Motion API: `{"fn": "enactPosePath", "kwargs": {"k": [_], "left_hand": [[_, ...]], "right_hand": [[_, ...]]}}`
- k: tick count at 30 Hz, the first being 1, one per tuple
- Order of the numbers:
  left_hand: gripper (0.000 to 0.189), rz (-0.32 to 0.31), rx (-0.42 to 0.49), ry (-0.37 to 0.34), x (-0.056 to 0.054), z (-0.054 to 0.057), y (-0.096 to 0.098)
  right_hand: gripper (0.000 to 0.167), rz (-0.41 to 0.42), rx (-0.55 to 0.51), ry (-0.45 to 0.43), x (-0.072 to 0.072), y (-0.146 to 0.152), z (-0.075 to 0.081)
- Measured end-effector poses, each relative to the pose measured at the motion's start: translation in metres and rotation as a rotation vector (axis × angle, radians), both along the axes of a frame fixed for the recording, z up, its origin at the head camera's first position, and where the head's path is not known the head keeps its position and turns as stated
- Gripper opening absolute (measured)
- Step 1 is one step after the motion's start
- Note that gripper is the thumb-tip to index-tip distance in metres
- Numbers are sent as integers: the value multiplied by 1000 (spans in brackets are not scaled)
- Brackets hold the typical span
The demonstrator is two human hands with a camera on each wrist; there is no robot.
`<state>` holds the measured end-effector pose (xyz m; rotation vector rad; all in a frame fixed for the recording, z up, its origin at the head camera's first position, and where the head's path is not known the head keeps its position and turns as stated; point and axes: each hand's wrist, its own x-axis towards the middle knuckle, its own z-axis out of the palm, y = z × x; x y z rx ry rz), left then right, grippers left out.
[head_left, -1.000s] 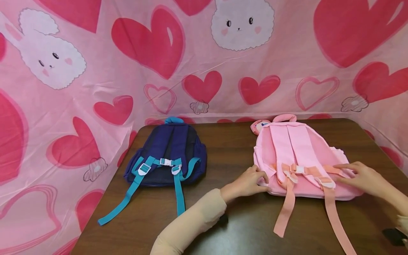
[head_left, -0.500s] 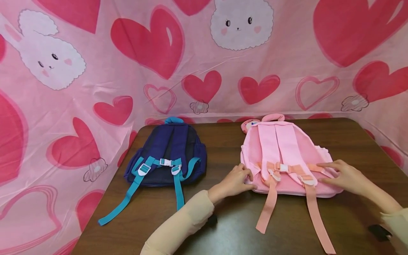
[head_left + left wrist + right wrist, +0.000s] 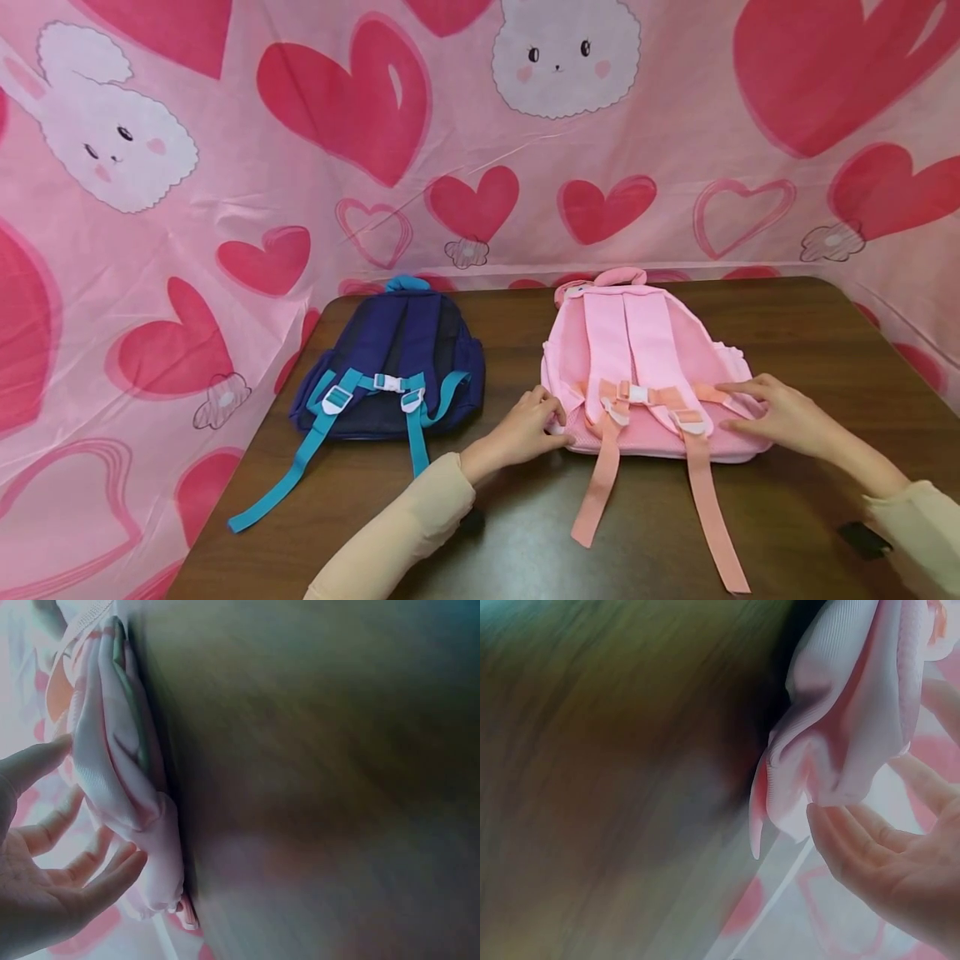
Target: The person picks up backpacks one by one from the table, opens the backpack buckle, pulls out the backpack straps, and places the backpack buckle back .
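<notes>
A pink backpack (image 3: 652,350) lies on the table with its back panel and shoulder straps up. Its peach webbing straps (image 3: 598,492) trail toward the front edge, and a white buckle (image 3: 637,394) joins the peach chest strap. My left hand (image 3: 521,429) touches the bag's lower left side; in the left wrist view its thumb and spread fingers (image 3: 112,877) lie against the pink fabric. On the lower right side, my right hand (image 3: 787,421) rests with extended fingers on the fabric. In the right wrist view those fingertips (image 3: 816,817) meet the side pocket.
A navy backpack (image 3: 401,333) with teal straps (image 3: 285,479) lies back-up at the left of the brown table (image 3: 517,533). Pink cloth (image 3: 360,100) with hearts and rabbits hangs behind and at both sides. A small black object (image 3: 865,540) shows near my right sleeve.
The pink backpack has slid left across the table toward the navy one, with both my hands moving along at its sides. The navy backpack has stayed put.
</notes>
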<state>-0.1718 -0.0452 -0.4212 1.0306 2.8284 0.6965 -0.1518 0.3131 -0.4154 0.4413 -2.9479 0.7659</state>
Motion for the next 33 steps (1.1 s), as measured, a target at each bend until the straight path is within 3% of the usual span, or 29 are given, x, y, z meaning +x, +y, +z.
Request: {"fn": "enactPosePath", "kwargs": {"k": [7, 16, 26, 33], "left_hand": [[23, 9, 30, -5, 1, -1, -15], [25, -25, 125, 25, 0, -7, -40], [21, 55, 59, -22, 6, 0, -56], [22, 66, 71, -28, 9, 1, -69]], "right_hand": [[53, 10, -19, -45, -3, -13, 1], [50, 59, -48, 14, -5, -30, -2], [50, 107, -62, 23, -10, -48, -2], [51, 124, -67, 20, -14, -59, -3]]}}
